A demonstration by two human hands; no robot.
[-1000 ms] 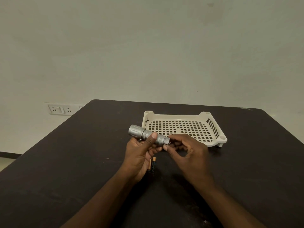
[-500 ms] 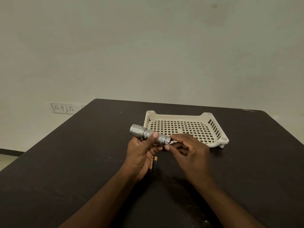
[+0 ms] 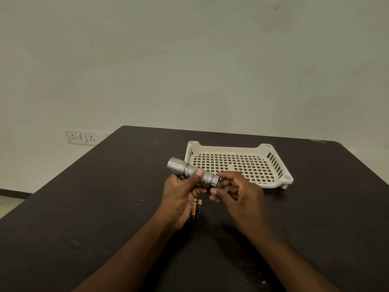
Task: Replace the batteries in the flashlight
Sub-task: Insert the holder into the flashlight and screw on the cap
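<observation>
A silver flashlight (image 3: 189, 171) lies level above the dark table (image 3: 105, 207), head to the left. My left hand (image 3: 179, 197) grips its barrel, thumb on top. My right hand (image 3: 237, 192) has its fingertips pinched around the tail end of the flashlight. Two small batteries (image 3: 196, 208), copper and black, lie side by side on the table just below the hands, partly hidden by my left palm.
A cream perforated plastic tray (image 3: 280, 167) sits on the table right behind the hands, with nothing in it. A wall socket plate (image 3: 81, 137) is on the wall at the far left. The table's far edge runs behind the tray.
Both hands stay on the flashlight in nearly the same spot. The fingers of my right hand have shifted slightly around the tail end.
</observation>
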